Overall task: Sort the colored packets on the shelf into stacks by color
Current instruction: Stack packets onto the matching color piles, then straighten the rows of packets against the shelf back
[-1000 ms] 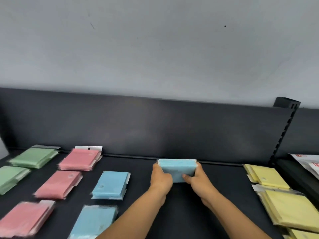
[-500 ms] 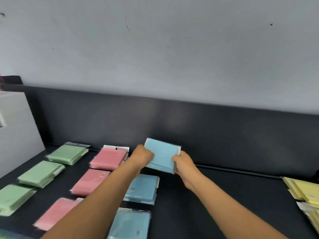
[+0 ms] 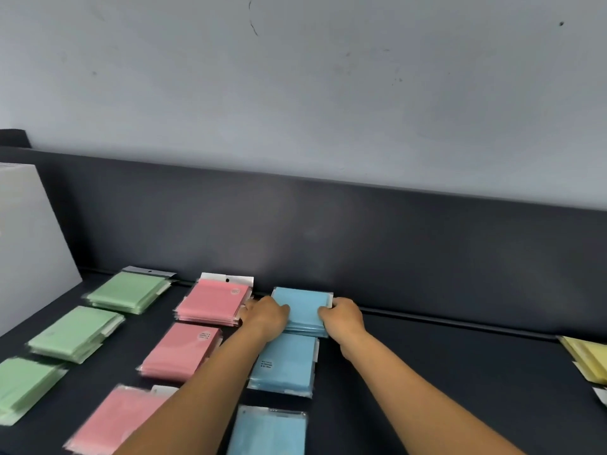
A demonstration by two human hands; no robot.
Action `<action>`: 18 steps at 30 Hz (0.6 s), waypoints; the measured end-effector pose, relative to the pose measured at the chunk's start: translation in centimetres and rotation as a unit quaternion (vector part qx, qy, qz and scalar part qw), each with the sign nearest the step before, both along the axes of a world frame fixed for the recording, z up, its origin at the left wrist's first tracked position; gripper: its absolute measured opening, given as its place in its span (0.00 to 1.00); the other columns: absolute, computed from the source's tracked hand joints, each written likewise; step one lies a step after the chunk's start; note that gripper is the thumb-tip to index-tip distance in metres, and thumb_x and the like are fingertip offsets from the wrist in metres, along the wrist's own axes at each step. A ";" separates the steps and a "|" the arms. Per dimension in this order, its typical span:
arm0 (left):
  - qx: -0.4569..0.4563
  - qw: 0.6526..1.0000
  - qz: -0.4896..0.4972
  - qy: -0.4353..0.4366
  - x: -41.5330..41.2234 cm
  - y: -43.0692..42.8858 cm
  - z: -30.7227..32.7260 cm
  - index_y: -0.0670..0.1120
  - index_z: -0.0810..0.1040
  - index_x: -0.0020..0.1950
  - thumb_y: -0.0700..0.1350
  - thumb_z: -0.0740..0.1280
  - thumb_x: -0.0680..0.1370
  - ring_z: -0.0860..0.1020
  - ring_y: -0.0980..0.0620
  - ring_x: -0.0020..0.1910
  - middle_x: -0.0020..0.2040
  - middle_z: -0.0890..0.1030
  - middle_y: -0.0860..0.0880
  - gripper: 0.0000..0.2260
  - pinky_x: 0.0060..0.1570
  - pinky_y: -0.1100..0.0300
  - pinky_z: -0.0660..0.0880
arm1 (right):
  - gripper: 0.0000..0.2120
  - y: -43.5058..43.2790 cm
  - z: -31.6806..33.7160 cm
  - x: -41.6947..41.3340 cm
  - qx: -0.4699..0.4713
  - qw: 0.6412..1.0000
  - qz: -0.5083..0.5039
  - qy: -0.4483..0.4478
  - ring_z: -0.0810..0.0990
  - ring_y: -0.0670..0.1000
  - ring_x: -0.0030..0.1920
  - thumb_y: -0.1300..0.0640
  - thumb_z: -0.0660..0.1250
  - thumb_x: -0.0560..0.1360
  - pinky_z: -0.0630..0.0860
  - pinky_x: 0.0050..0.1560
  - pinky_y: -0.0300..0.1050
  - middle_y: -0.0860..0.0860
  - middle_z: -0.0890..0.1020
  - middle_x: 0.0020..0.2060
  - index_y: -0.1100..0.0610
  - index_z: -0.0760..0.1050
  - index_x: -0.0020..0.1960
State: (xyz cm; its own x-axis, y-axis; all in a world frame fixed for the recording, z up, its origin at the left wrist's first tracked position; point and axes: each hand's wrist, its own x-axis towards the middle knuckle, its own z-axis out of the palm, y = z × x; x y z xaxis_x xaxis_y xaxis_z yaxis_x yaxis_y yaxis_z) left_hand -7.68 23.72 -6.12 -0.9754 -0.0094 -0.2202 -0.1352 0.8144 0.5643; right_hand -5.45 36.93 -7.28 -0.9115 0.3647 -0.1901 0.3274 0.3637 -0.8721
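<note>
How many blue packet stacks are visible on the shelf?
3, in one column: the back stack, gripped between left hand and right hand; the middle stack in front, partly behind the left forearm; the front stack, cut off by the bottom edge. More may lie below.

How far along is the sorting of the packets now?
Looks done: green stacks and pink stacks lie in separate columns. In hand: left hand and right hand grip a blue stack behind two other blue ones. Left: release it; the yellow packets at the right edge are barely visible.
</note>
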 end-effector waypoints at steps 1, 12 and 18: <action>-0.009 1.000 -0.003 0.000 -0.1 0.1 0.0 0.39 0.69 0.65 0.50 0.55 0.80 0.66 0.41 0.66 0.67 0.69 0.38 0.19 0.63 0.54 0.64 | 0.12 -0.1 -0.1 0.0 0.001 1.000 -0.004 0.002 0.79 0.56 0.49 0.61 0.60 0.74 0.77 0.43 0.44 0.58 0.77 0.54 0.62 0.77 0.54; 0.006 0.974 -0.061 0.219 2.1 4.5 3.3 0.34 0.68 0.64 0.45 0.59 0.79 0.71 0.37 0.62 0.62 0.74 0.35 0.18 0.62 0.50 0.64 | 0.25 3.7 2.1 4.6 -0.028 1.000 0.008 -0.009 0.67 0.53 0.69 0.58 0.60 0.78 0.64 0.58 0.38 0.54 0.65 0.72 0.60 0.59 0.74; 0.091 0.948 -0.208 0.224 7.8 13.8 5.3 0.39 0.59 0.74 0.46 0.60 0.80 0.61 0.44 0.72 0.73 0.63 0.42 0.25 0.71 0.55 0.57 | 0.25 10.6 4.3 10.4 0.030 0.997 -0.031 0.060 0.68 0.51 0.68 0.58 0.62 0.78 0.66 0.59 0.38 0.53 0.67 0.71 0.56 0.61 0.73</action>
